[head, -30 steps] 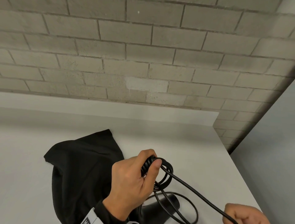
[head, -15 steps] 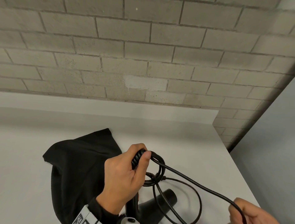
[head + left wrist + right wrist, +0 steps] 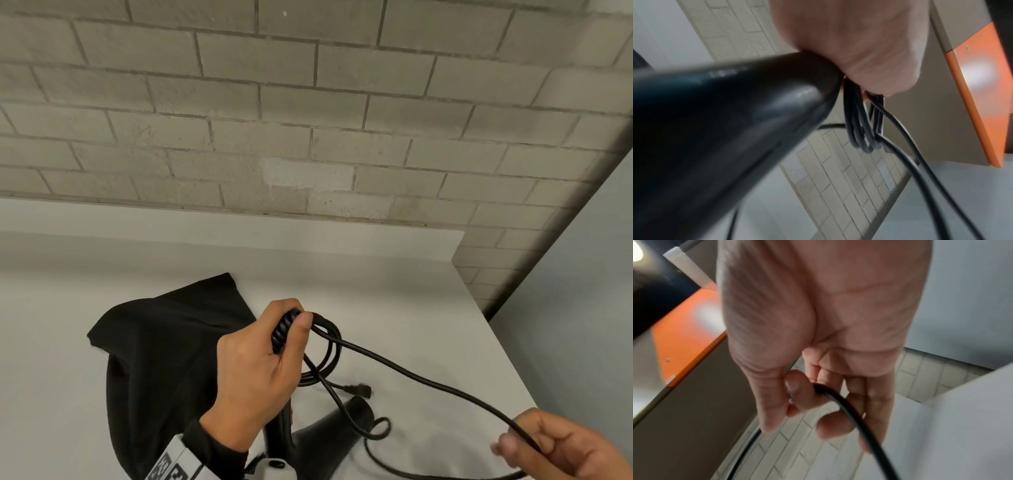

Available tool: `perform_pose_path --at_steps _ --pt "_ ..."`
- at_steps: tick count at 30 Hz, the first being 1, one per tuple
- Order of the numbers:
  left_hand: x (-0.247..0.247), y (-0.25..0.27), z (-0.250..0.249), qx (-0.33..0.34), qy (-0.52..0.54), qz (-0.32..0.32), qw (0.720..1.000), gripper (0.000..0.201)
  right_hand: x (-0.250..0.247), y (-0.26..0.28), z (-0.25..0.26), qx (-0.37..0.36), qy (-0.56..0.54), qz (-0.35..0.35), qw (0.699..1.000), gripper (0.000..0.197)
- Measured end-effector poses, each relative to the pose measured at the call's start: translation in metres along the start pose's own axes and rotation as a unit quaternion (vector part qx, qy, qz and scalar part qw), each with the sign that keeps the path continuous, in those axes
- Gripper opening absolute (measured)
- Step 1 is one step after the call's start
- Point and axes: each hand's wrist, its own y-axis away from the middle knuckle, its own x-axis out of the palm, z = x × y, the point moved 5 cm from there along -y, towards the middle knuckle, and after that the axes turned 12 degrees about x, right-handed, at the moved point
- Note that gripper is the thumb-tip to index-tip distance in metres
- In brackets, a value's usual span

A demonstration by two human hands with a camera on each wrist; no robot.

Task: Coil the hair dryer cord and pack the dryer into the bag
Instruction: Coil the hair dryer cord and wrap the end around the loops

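My left hand (image 3: 260,370) grips the black hair dryer (image 3: 322,435) by its handle, together with several coiled loops of the black cord (image 3: 411,370) at the ribbed strain relief. In the left wrist view the dryer (image 3: 715,129) fills the left side and the cord loops (image 3: 861,128) hang under my left hand (image 3: 855,45). From the coil the cord runs right to my right hand (image 3: 561,448), which pinches it between thumb and fingers. My right hand (image 3: 818,353) shows the cord (image 3: 849,408) passing across its fingertips. The black bag (image 3: 161,359) lies flat on the table behind my left hand.
The white table (image 3: 394,298) stands against a grey brick wall (image 3: 308,120); its right edge drops off near my right hand. The cord's plug (image 3: 359,390) lies on the table by the dryer's nozzle. An orange-edged panel (image 3: 980,100) shows in the wrist views.
My right hand has drawn the cord further out to the right and risen into view. My left hand holds the coil and dryer slightly higher, and the plug end now shows on the table.
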Motion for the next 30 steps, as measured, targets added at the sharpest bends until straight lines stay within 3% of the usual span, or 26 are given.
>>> perform_pose_path --at_steps 2,3,5,7,9,11,14,16,18,20,25,30 --pt "-0.004 0.000 0.005 -0.015 0.002 -0.009 1.000 0.032 -0.002 -0.003 -0.009 0.017 -0.032 -0.006 0.999 0.070" --pt "-0.005 0.001 0.006 -0.020 0.005 -0.011 1.000 0.033 -0.004 -0.004 -0.013 0.021 -0.055 -0.011 0.998 0.074" --pt "-0.006 0.001 0.009 -0.025 0.001 -0.014 1.000 0.034 -0.004 -0.007 -0.017 -0.008 -0.020 -0.005 1.000 0.049" --pt "-0.008 0.002 0.012 -0.031 -0.004 -0.021 0.999 0.034 -0.006 -0.010 -0.020 -0.048 0.125 -0.042 0.990 0.033" --pt "-0.009 0.004 0.015 -0.040 0.001 -0.029 0.999 0.034 -0.012 -0.011 -0.025 -0.036 0.192 -0.076 0.978 0.043" --pt "-0.010 0.004 0.016 -0.045 0.006 -0.030 0.999 0.033 -0.023 -0.013 -0.028 -0.038 0.187 -0.107 0.976 0.058" --pt "-0.008 0.004 0.011 -0.044 0.010 -0.021 0.999 0.033 -0.024 -0.013 -0.029 -0.036 0.162 -0.104 0.981 0.049" --pt "-0.005 0.005 0.007 -0.045 0.016 -0.018 0.999 0.033 -0.011 -0.016 -0.029 -0.011 0.123 -0.066 0.990 0.065" --pt "-0.004 0.004 0.004 -0.047 0.016 -0.015 0.999 0.034 0.008 -0.014 -0.023 -0.041 0.154 -0.035 0.987 0.078" --pt "-0.003 0.003 0.003 -0.048 0.018 -0.012 0.999 0.034 0.038 -0.005 0.002 -0.122 0.179 -0.036 0.976 0.077" --pt "-0.002 0.003 0.002 -0.048 0.025 -0.013 0.998 0.033 0.120 0.038 0.056 -0.333 0.201 -0.166 0.906 0.028" --pt "-0.002 0.003 -0.004 -0.040 0.030 -0.008 0.999 0.031 0.170 0.034 0.051 -0.359 0.359 -0.158 0.847 0.045"
